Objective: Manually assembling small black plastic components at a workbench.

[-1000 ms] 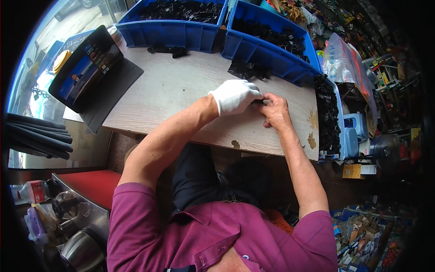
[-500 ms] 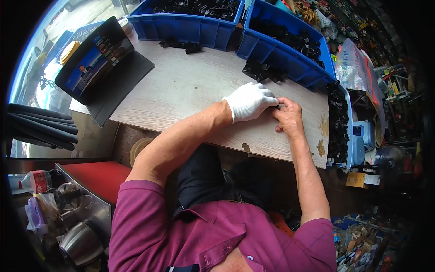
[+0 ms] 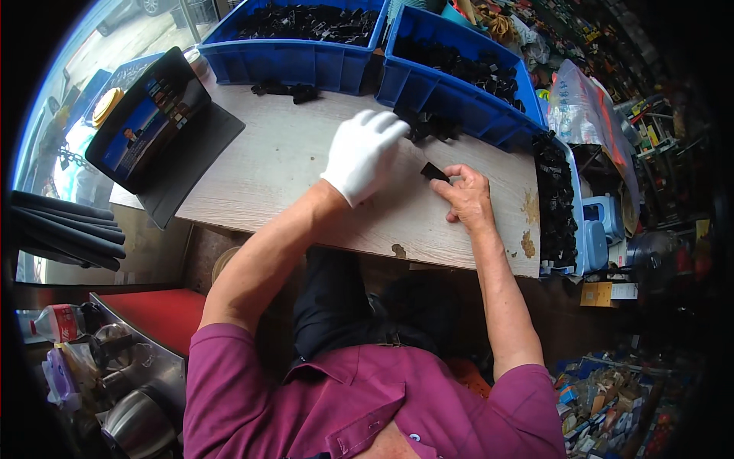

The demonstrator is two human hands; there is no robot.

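My left hand point(image 3: 365, 153), in a white glove, is stretched out flat over the wooden table point(image 3: 290, 176), its fingertips near a small pile of black plastic parts point(image 3: 428, 126) by the blue bins. It holds nothing that I can see. My bare right hand point(image 3: 468, 195) rests on the table and pinches one small black plastic part point(image 3: 434, 171) between thumb and fingers.
Two blue bins point(image 3: 306, 65) point(image 3: 466, 107) full of black parts stand at the table's far edge. A tablet in a dark folding case point(image 3: 149, 126) leans at the left. A stack of black parts point(image 3: 558, 199) lines the right edge. Kettles and bottles point(image 3: 115, 367) sit lower left.
My hands were together on one black part. Now the gloved left hand has let go and reached forward toward the loose parts, while the right keeps the part.
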